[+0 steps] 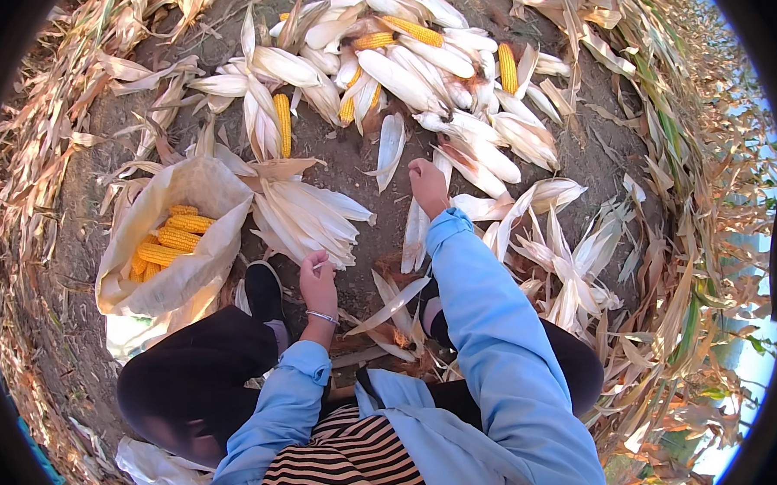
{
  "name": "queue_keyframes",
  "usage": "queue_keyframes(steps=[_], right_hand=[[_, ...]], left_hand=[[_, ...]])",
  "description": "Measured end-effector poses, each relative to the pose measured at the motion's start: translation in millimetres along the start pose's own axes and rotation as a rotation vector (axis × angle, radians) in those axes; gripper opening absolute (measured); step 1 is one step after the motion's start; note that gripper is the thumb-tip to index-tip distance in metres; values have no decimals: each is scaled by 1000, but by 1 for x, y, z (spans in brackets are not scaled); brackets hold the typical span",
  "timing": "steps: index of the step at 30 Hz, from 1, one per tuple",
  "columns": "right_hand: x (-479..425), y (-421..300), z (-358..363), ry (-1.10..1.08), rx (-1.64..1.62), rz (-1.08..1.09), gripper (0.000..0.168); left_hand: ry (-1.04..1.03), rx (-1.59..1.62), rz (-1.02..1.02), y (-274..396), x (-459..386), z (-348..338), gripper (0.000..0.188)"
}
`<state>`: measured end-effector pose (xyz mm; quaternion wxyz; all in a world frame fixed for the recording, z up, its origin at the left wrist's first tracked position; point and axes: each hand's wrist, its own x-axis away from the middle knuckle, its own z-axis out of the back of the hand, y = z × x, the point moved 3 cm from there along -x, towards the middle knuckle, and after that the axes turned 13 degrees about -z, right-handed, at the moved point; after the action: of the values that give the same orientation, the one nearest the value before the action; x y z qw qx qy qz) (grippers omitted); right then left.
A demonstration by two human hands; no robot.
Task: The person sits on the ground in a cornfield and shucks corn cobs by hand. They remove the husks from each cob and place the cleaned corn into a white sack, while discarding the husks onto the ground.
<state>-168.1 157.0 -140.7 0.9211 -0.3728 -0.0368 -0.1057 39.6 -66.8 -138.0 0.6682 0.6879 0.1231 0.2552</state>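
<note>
My left hand [319, 284], with a bangle on its wrist, is in front of a fan of dry corn husks [308, 213]. Its fingers are curled, and a small pale bit shows at them; I cannot tell whether it is held. My right hand [428, 184] is reached farther out, fingers closed, with nothing visible in it. Just beyond it lies a loose husk leaf [390, 148]. A heap of corn ears in pale husks [405, 81] spreads ahead, with some bare yellow cobs [414, 31] among them. One cob [283, 124] stands out at the heap's left.
An open whitish sack [165, 301] at my left holds several husked yellow cobs [179, 238]. Discarded husks [573, 267] lie to the right. My shoe [264, 292] is between sack and left hand. Dry corn stalks [679, 281] border the bare soil [81, 196].
</note>
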Motion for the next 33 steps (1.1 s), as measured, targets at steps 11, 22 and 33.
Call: queue_keyframes(steps=[11,22,33], right_hand=[[-134,-93,3,284,476,208,55],[-182,-86,-13,41,495,144,69],[-48,-61,52,-867,-685,-461,56]], left_hand=[[-127,67,158,7,3,-25,21],[-185,175,231,7,-1,-34,20],[-318,297,112,45,3,-54,24]])
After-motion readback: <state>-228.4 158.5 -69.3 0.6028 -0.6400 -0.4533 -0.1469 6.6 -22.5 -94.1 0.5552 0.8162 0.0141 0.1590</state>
